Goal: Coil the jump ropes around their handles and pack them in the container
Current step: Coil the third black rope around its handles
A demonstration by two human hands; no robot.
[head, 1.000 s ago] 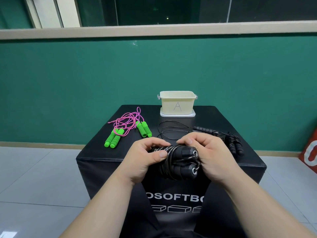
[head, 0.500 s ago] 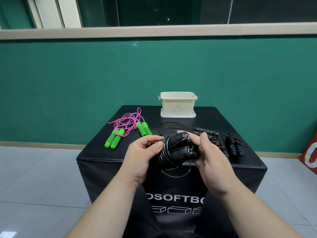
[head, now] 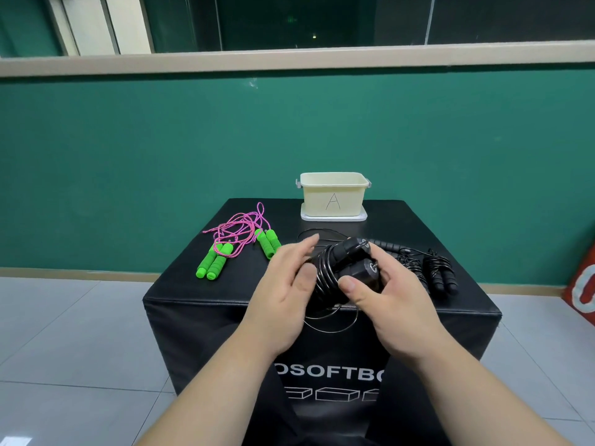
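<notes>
Head view: right hand [head: 396, 300] grips the springy-looking black jump rope [head: 335, 268] mid-frame, left hand [head: 283, 284] splayed open; I'd clamp across the coils.

Jump rope bundle [head: 322, 278]: black throughout. Loose jump ropes [head: 219, 263]: pink speckled cord, bright green handles. Container [head: 333, 196]: cream, black "A". Box [head: 392, 217]: black, white lettering. Wall [head: 128, 149]: teal.

Glossy black cord [head: 323, 278] winds round matt black handles [head: 355, 268]; the green handles [head: 214, 263] look like ribbed foam, the container [head: 333, 196] smooth cream plastic, the box [head: 199, 304] matt black vinyl
</notes>
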